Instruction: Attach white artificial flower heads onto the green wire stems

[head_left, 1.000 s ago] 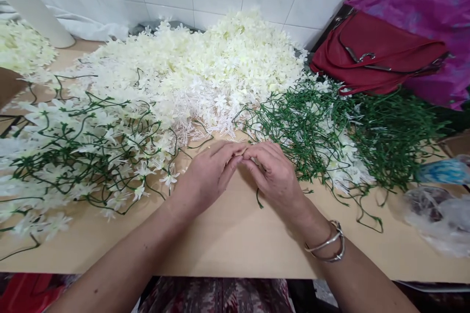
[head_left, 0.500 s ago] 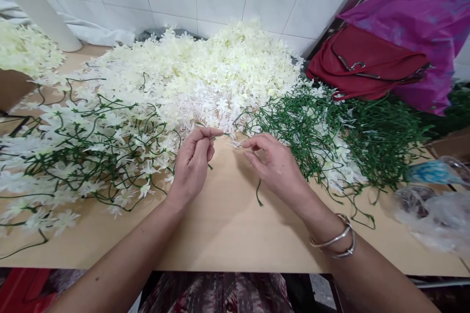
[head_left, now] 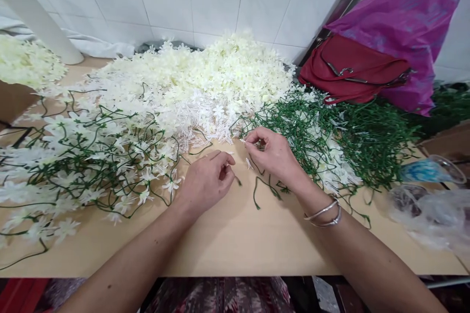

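Note:
Near the middle of the table, my left hand [head_left: 209, 178] is closed in a pinch. A thin green plastic stem [head_left: 238, 182] pokes out beneath its fingertips, most of it hidden. My right hand [head_left: 271, 152], wearing silver bangles at the wrist, is closed too. Between its thumb and forefinger is a small white stamen piece [head_left: 243, 141]. The two hands are apart. Below the right hand lie loose green stems [head_left: 256, 194] and a small white sprig [head_left: 249, 163]. Beyond both hands spreads a pile of white stamens [head_left: 200, 120].
A heap of cream artificial petals [head_left: 227, 68] lies against the tiled wall. On the left are white flowers on green stems [head_left: 110, 151]; on the right, a green stem pile [head_left: 370, 142]. Behind sit a red handbag [head_left: 356, 68] and purple bag [head_left: 407, 24]. Clear plastic bags [head_left: 433, 210] lie right.
My hands, together at first, have separated. The left one turned over and came back toward the middle with the green stem; the right one now pinches a white stamen piece. The view shifted slightly.

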Demonstrator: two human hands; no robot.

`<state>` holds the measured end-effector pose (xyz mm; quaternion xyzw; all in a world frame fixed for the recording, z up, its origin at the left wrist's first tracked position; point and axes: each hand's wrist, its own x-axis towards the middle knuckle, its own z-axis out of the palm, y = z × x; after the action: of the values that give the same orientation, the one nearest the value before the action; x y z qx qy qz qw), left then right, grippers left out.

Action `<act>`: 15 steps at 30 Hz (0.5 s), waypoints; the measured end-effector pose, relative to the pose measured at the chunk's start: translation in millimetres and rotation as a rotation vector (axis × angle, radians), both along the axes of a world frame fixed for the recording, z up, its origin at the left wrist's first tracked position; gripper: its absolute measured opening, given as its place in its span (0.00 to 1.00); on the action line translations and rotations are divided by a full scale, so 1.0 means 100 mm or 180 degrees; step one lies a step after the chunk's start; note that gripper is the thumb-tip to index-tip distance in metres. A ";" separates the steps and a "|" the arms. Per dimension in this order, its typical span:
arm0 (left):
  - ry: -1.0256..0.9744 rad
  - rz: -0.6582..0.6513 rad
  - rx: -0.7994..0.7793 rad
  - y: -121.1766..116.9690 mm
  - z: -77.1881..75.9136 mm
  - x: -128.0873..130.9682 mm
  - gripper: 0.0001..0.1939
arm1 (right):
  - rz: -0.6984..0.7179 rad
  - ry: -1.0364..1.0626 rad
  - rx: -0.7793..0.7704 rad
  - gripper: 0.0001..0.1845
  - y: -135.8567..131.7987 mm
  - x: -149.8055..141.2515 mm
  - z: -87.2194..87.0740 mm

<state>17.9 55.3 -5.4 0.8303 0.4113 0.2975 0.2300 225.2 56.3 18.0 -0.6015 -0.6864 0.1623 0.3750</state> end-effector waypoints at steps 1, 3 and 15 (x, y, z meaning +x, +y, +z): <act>0.0039 0.0010 0.0150 0.00 -0.02 0.01 0.10 | 0.0016 0.0224 -0.0024 0.07 -0.03 0.02 0.00; 0.0025 -0.0013 0.0417 0.02 -0.05 0.01 0.10 | 0.0012 0.0655 -0.0050 0.06 -0.07 0.06 -0.03; 0.0009 0.0279 0.0325 0.06 0.05 0.02 0.06 | 0.0076 0.1059 0.0344 0.05 -0.18 0.12 -0.12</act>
<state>20.3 61.5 -0.6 0.8226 0.4319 0.3267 0.1736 237.0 38.3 6.2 -0.5371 -0.6298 0.2269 0.5133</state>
